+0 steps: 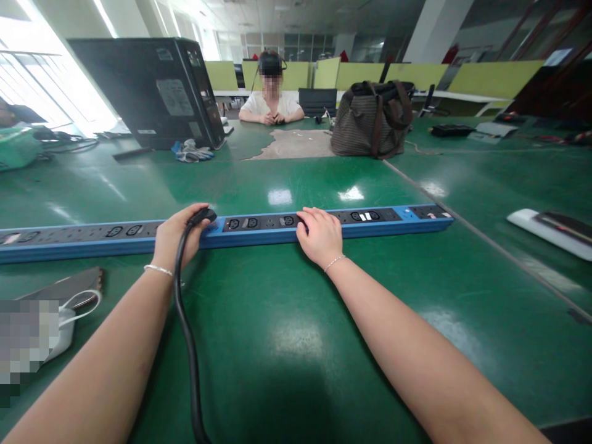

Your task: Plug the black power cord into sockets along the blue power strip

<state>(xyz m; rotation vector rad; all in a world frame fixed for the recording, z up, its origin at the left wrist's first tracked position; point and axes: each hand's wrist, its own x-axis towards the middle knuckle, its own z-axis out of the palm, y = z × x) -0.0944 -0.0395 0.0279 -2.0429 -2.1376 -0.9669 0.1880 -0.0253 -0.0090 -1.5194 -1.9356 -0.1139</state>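
A long blue power strip (259,237) with a black socket face lies across the green table. My left hand (178,233) is closed around a black plug (206,214) just over the strip's middle part; whether the plug touches the strip is hidden. From the plug a thick black power cable (187,327) runs down past my wrist toward the bottom edge. Further right, my right hand (322,237) rests closed over the strip, its fingers across the top and the thumb at the near side. Several sockets show between the two hands.
At lower left lie a grey flat object (69,287) and a white cable loop (92,299). A white and dark device (555,231) sits at right. Farther back stand a black computer case (152,92), gloves (192,151) and a brown bag (370,120). A person (271,102) sits opposite.
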